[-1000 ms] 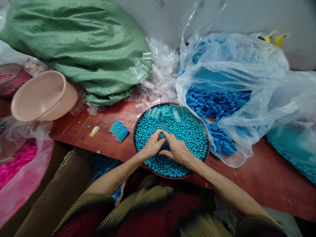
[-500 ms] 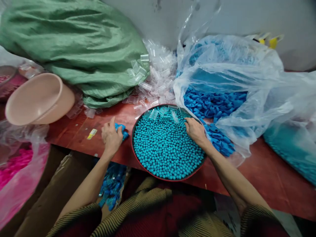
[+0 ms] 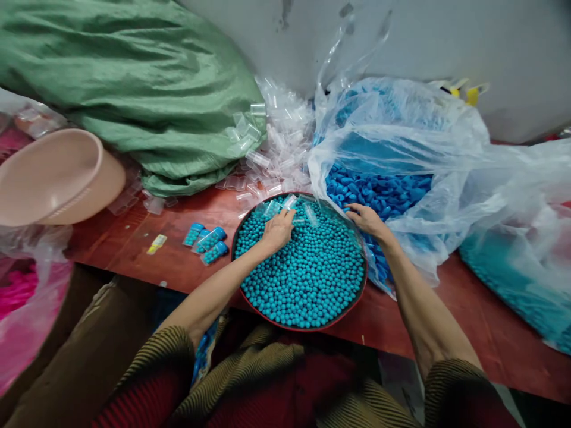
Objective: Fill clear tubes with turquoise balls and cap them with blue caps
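My left hand (image 3: 279,230) is over the far side of a round red-rimmed tray (image 3: 303,328) full of turquoise beads (image 3: 303,273). Its fingertips are closed on a small clear plastic tube (image 3: 289,202). More clear tubes (image 3: 311,215) lie on the beads beside it. At the tray's right edge my right hand (image 3: 368,221) is pinched, with a bit of blue, seemingly a blue cap (image 3: 346,208), at its fingertips. Blue caps (image 3: 379,193) spill from a clear bag just behind that hand. Three bead-filled tubes with blue caps (image 3: 209,242) lie left of the tray.
A green sack (image 3: 178,107) and a heap of clear tubes (image 3: 285,137) stand behind the tray. On the left are a pink basin (image 3: 66,175) and a bag of pink pieces (image 3: 27,321). A bag of turquoise beads (image 3: 513,285) lies at the right on the red table (image 3: 147,252).
My left hand has left the capped tubes and moved right to the clear tubes on the beads. My right hand has shifted slightly toward the blue caps. The view has shifted a little.
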Demonstrator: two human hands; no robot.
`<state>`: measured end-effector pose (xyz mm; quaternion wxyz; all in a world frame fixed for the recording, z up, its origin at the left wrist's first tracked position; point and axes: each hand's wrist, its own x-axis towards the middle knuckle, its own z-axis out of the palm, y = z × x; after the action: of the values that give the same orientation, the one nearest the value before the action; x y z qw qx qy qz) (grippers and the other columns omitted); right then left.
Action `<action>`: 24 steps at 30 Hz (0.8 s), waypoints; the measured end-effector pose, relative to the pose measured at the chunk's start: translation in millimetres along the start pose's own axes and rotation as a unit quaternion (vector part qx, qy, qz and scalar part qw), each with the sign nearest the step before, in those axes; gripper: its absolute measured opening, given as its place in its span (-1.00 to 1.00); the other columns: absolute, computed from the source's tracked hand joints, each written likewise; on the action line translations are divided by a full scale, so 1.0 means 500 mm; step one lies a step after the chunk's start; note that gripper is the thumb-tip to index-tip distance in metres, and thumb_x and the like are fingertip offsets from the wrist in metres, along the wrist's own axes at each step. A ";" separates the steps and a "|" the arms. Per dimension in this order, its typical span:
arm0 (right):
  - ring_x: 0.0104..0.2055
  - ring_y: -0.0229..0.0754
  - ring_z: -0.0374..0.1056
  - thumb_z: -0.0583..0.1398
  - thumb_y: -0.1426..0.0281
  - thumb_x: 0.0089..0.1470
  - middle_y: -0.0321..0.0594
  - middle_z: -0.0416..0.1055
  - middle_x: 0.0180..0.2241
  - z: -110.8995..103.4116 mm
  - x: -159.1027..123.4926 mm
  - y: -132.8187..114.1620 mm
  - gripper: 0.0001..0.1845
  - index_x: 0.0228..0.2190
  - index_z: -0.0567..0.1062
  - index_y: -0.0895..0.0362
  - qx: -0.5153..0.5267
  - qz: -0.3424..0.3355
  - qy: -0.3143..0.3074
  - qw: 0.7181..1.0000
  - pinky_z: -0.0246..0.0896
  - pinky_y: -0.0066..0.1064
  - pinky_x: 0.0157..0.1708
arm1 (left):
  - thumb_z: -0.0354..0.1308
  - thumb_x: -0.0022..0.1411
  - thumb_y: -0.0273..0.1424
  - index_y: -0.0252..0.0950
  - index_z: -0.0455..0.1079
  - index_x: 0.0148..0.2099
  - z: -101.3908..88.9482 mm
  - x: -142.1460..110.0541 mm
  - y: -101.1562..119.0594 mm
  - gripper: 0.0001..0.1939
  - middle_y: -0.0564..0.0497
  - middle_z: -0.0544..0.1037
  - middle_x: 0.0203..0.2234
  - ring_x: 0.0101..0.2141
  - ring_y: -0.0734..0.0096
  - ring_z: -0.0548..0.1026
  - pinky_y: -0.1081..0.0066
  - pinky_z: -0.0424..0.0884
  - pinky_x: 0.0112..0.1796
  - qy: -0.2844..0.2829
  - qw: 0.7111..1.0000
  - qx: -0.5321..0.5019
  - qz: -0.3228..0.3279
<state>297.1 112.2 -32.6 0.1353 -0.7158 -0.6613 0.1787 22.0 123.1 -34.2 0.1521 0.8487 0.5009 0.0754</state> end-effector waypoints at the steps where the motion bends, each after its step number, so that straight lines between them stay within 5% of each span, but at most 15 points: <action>1: -0.23 -0.13 0.41 0.07 0.40 0.08 -0.11 0.53 -0.25 0.003 -0.003 0.006 -0.67 -0.15 0.50 0.23 0.005 0.005 0.001 1.000 0.25 -0.38 -0.21 | 0.02 0.23 -0.43 -0.26 0.20 0.17 0.004 0.003 -0.002 -0.55 -0.15 0.36 -0.01 -0.08 0.18 0.42 0.31 0.35 -0.11 -0.008 1.000 -0.003 -0.007; 8: -0.16 0.01 0.39 0.10 0.32 0.11 0.04 0.48 -0.22 0.009 -0.081 -0.058 -0.69 -0.15 0.42 0.24 -0.049 -0.003 0.144 0.988 0.22 -0.27 -0.18 | 0.11 0.19 -0.35 -0.31 0.16 0.18 0.003 0.024 0.000 -0.49 -0.21 0.33 0.02 -0.05 0.08 0.41 0.23 0.31 -0.07 -0.057 0.998 -0.034 -0.011; 16: -0.12 -0.07 0.39 0.15 0.34 0.12 -0.04 0.48 -0.19 0.094 -0.107 -0.148 -0.71 -0.13 0.37 0.20 -0.057 -0.056 -0.013 0.997 0.20 -0.36 -0.17 | 0.20 0.11 -0.31 -0.33 0.24 0.01 0.007 0.059 0.012 -0.56 -0.18 0.42 -0.07 -0.03 0.09 0.40 0.26 0.30 -0.07 -0.103 0.993 -0.055 -0.030; 24: -0.16 -0.05 0.42 0.09 0.30 0.16 -0.06 0.51 -0.21 0.089 -0.105 -0.163 -0.76 -0.17 0.40 0.14 -0.087 -0.004 -0.016 0.996 0.19 -0.38 -0.27 | 0.23 0.07 -0.33 -0.29 0.26 -0.01 0.027 0.063 -0.005 -0.57 -0.09 0.45 -0.14 -0.09 0.18 0.42 0.31 0.31 -0.09 -0.083 0.992 -0.091 -0.008</action>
<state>201.1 65.3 -33.6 0.0628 -0.7190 -0.6794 0.1319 39.3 149.3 -48.4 0.2702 0.8305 0.4846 0.0491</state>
